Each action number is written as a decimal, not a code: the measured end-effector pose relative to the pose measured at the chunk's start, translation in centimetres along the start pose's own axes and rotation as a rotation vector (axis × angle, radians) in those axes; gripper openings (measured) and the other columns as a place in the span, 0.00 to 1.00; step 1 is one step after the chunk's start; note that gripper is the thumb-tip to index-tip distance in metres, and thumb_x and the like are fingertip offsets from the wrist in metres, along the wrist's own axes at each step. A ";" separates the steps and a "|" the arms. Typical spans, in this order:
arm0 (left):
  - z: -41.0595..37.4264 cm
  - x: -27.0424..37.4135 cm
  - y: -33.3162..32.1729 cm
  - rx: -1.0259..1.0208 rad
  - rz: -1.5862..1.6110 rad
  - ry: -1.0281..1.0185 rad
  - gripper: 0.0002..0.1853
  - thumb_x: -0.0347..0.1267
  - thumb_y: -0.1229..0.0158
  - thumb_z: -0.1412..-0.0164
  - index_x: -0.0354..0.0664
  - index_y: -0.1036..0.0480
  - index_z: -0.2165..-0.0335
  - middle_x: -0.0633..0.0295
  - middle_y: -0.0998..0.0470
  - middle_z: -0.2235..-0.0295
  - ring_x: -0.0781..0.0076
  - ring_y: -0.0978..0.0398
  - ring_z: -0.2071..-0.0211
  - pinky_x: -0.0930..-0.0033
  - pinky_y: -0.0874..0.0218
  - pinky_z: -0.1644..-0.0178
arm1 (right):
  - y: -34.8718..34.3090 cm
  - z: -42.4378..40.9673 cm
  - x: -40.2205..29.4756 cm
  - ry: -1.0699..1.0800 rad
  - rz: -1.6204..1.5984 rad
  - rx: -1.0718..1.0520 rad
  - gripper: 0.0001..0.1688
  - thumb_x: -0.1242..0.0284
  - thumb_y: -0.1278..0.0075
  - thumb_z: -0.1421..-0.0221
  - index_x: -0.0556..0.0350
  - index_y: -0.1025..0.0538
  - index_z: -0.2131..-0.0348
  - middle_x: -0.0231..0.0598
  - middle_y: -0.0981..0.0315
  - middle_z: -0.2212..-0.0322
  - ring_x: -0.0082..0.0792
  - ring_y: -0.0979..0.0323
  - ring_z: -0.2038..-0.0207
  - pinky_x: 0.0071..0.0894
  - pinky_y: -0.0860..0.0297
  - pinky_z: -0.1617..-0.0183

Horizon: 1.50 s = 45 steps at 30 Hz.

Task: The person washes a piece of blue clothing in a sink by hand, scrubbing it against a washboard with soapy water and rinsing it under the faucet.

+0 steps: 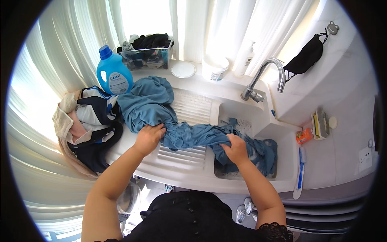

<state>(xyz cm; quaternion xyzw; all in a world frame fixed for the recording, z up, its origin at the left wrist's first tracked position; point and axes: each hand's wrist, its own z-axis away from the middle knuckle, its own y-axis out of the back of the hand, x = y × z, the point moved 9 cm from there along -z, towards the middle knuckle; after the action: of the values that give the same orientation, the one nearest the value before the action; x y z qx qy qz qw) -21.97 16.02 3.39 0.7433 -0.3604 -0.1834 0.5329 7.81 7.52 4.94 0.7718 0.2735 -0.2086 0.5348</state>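
A wet blue cloth [193, 135] stretches from a bunched heap on the left, across the ribbed washboard [190, 106], down into the sink basin [287, 145] on the right. My left hand [149, 138] grips it at the foot of the heap, fingers partly sunk in the folds. Toward the basin's left edge, my right hand [235, 148] is closed around the twisted stretch of the same cloth. Suds cling to the fabric between my hands. Foamy water shows around the cloth in the basin, and part of the cloth lies hidden below it.
Left of the heap lie a blue detergent bottle [115, 72] and piled dark and white clothes [93, 118]. Behind stand a clear bin of clothes [145, 54], a round lid [183, 70], a white tub [214, 68] and a pump bottle [244, 60]. A chrome faucet [266, 75] arches over the basin; a blue brush [300, 169] lies right.
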 end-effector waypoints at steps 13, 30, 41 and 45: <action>-8.8 -10.5 10.2 0.294 0.466 0.730 0.19 0.40 0.49 0.37 0.32 0.25 0.70 0.44 0.24 0.75 0.51 0.24 0.70 0.62 0.37 0.64 | 2.2 -7.8 8.3 -0.557 -0.514 0.061 0.21 0.62 0.49 0.42 0.65 0.23 0.61 0.37 0.24 0.67 0.27 0.30 0.64 0.28 0.36 0.57; -10.3 8.5 -3.2 -0.240 -0.131 0.122 0.48 0.45 0.33 0.56 0.60 0.47 0.38 0.50 0.34 0.48 0.47 0.37 0.46 0.31 0.53 0.43 | -2.0 -5.3 6.4 -0.618 -0.917 -0.431 0.61 0.54 0.34 0.59 0.57 0.49 0.36 0.49 0.47 0.40 0.39 0.47 0.38 0.34 0.49 0.35; -3.7 -1.0 9.0 0.066 -0.074 0.187 0.32 0.18 0.46 0.65 0.51 0.25 0.56 0.56 0.25 0.64 0.50 0.26 0.63 0.57 0.33 0.64 | -4.1 4.1 14.2 -0.447 0.492 -0.746 0.89 0.45 0.28 0.82 0.40 0.70 0.33 0.57 0.81 0.34 0.59 0.77 0.32 0.72 0.61 0.37; -0.4 -1.1 9.6 0.041 -0.094 0.224 0.32 0.17 0.45 0.67 0.49 0.25 0.57 0.55 0.26 0.65 0.50 0.26 0.65 0.58 0.33 0.65 | -7.3 0.8 11.3 -0.226 0.486 -0.476 0.89 0.46 0.28 0.83 0.48 0.67 0.33 0.57 0.82 0.34 0.57 0.78 0.31 0.74 0.62 0.37</action>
<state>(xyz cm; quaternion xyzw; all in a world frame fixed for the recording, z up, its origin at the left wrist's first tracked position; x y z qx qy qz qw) -25.71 15.38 12.24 0.7858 -0.2671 -0.1166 0.5455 11.67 11.08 -7.44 0.6401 0.0623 -0.0897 0.7605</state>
